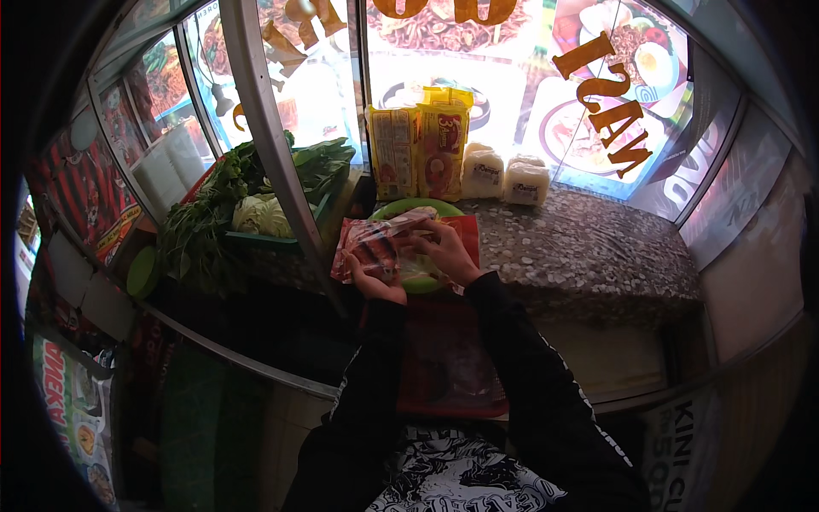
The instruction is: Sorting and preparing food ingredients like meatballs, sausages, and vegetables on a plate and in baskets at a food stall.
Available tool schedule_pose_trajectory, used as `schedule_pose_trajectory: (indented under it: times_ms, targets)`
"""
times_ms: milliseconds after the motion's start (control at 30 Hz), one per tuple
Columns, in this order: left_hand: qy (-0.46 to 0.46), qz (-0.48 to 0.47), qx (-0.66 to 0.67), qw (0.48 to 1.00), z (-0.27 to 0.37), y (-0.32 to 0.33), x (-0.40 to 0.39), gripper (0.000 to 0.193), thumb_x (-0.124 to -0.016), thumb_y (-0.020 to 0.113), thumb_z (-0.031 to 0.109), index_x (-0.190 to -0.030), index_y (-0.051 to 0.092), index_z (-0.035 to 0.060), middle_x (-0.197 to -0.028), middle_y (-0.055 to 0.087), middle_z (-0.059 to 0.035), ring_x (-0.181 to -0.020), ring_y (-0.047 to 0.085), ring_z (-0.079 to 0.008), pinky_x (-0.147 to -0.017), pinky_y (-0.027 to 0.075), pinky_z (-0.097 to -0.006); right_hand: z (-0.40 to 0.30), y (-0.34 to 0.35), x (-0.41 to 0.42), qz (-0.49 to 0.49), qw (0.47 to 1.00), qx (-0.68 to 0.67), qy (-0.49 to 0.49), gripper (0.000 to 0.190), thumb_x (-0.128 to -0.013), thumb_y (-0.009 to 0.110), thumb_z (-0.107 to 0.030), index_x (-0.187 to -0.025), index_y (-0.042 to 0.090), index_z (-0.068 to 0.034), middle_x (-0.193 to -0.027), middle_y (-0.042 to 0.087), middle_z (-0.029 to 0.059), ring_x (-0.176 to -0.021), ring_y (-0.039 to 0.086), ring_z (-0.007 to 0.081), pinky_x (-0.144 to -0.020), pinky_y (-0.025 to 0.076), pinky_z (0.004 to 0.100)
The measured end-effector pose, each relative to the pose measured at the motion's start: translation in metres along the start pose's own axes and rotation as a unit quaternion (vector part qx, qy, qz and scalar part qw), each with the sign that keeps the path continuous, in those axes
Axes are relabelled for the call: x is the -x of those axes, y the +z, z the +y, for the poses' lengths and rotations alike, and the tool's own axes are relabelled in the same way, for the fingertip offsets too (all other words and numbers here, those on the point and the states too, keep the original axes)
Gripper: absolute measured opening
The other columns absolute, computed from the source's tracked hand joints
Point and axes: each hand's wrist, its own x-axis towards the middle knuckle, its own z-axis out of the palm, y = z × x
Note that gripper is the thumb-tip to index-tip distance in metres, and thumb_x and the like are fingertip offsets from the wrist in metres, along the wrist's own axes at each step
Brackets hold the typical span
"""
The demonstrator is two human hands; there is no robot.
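Note:
My left hand (377,285) grips the lower edge of a red and clear plastic food packet (368,246), with what look like sausages inside. From the other side, my right hand (445,249) has its bent fingers on the packet's right part. The exact hold of those fingertips is partly hidden by the shiny film. Beneath both hands sits a light green plastic basin (397,208) on the stone counter. Another red packet (469,233) lies in or across the basin, partly behind my right hand.
Yellow noodle packs (441,150) stand behind the basin, beside two white wrapped blocks (526,180). Leafy greens (211,205) and a cabbage (259,216) fill a green crate (262,239) at left. A metal post (281,141) rises before it. A red basket (448,409) is below my forearms.

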Motion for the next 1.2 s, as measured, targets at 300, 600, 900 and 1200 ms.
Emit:
schedule_pose_trajectory:
  times_ms: [300,600,900,1200]
  targets:
    - [0.033,-0.070,0.036,0.996,-0.010,-0.034,-0.026,0.048,-0.083,0.050,0.038,-0.122,0.040,0.0106,-0.117,0.047,-0.0079,-0.105,0.047,-0.0244,-0.084,0.041,-0.0394,0.019,0.014,-0.003,0.031,0.985,-0.166,0.043,0.041,-0.080,0.058,-0.008,-0.116,0.041,0.002,-0.099,0.056,0.0086,-0.091,0.056,0.0150,-0.077,0.045,0.0255]
    - [0.053,-0.084,0.035,0.994,-0.005,-0.020,-0.002,0.037,-0.087,0.046,0.034,-0.117,0.045,0.0123,-0.109,0.051,-0.0052,-0.100,0.049,-0.0224,-0.081,0.042,-0.0372,0.006,0.016,-0.004,0.000,0.994,-0.072,0.084,0.052,-0.072,0.068,-0.015,-0.114,0.041,0.000,-0.101,0.054,0.0079,-0.089,0.055,0.0139,-0.077,0.045,0.0255]
    - [0.001,-0.101,-0.004,0.995,-0.008,-0.039,-0.017,0.037,-0.087,0.045,0.036,-0.117,0.045,0.0138,-0.106,0.053,-0.0033,-0.094,0.051,-0.0213,-0.075,0.044,-0.0362,0.018,0.016,-0.011,-0.024,0.990,-0.097,0.099,0.045,-0.076,0.065,-0.015,-0.113,0.045,0.002,-0.104,0.055,0.0073,-0.094,0.053,0.0131,-0.080,0.044,0.0260]
    - [-0.004,-0.099,0.010,0.995,-0.006,-0.033,-0.009,0.035,-0.088,0.045,0.035,-0.117,0.046,0.0149,-0.107,0.054,-0.0033,-0.094,0.053,-0.0204,-0.075,0.045,-0.0347,0.018,0.020,-0.007,0.038,0.982,-0.158,0.101,0.040,-0.076,0.065,-0.014,-0.109,0.050,0.002,-0.103,0.057,0.0071,-0.091,0.054,0.0120,-0.078,0.044,0.0245]
